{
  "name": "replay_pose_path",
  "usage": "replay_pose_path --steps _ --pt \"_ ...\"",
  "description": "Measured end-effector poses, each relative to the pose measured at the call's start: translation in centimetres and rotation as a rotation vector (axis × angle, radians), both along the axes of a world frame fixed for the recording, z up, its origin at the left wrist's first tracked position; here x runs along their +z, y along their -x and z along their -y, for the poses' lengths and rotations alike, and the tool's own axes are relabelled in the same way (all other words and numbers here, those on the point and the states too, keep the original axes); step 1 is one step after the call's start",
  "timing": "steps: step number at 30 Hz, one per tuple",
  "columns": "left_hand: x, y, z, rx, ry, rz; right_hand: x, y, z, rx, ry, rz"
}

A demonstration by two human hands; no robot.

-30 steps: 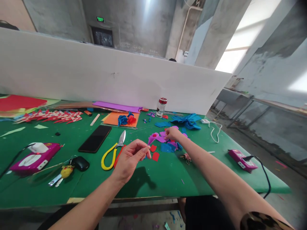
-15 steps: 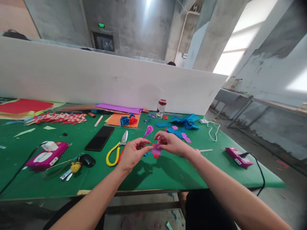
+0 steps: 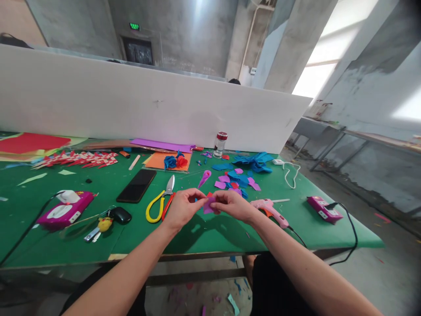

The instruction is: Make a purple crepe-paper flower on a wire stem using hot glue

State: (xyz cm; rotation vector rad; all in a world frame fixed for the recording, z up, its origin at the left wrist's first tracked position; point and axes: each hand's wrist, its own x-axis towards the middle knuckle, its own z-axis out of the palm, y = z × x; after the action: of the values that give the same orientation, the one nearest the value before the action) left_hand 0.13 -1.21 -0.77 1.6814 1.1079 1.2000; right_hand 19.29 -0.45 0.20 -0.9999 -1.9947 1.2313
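A rolled purple paper flower bud stands up just beyond the fingers of my left hand, which is closed around its hidden lower end. The left thumb and fingertip also meet the left edge of a small purple paper petal. My right hand pinches that petal from the other side. A bit of red paper shows just behind it. Close to my left hand lie scissors with yellow and red handles. Beside my right wrist lies a pink glue gun, partly covered by the forearm.
Purple and blue paper pieces lie beyond my hands, near a glass jar. Blue and red paper flowers rest on orange paper. Leftward are a phone, keys and a purple box. A white panel borders the back.
My right hand has moved slightly left and down, bringing the purple petal against my left fingertips. The glue gun and more loose petals have come into sight.
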Motion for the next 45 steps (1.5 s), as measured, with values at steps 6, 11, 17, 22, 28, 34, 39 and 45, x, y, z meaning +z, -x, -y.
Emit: replay_pose_path --steps 6,11,17,22,28,34,39,45 --pt "-0.1 0.2 -0.2 -0.047 0.036 -0.05 -0.4 -0.1 0.2 -0.015 -0.011 0.057" --pt "-0.4 0.2 -0.3 -0.058 0.034 -0.09 -1.0 -0.1 0.1 -0.027 -0.031 0.055" --pt "-0.3 0.1 -0.2 0.021 0.014 -0.015 -2.2 0.2 0.2 -0.128 -0.132 0.141" --pt "-0.1 -0.1 -0.1 0.07 0.034 0.067 -3.7 3.0 2.4 -0.17 -0.372 0.3" --pt "0.2 0.2 -0.3 0.094 0.058 0.074 -10.2 6.9 10.6 0.213 -0.368 0.412" --pt "0.2 -0.2 0.2 0.039 0.069 0.031 -14.3 5.6 15.4 0.138 -0.27 0.482" --pt "0.2 -0.4 0.4 0.022 0.082 0.028 -8.8 -1.9 14.5 -0.131 -0.285 0.417" --pt "-0.1 -0.5 0.3 -0.005 0.145 0.051 -3.5 -16.5 8.7 -0.949 -0.353 0.613"
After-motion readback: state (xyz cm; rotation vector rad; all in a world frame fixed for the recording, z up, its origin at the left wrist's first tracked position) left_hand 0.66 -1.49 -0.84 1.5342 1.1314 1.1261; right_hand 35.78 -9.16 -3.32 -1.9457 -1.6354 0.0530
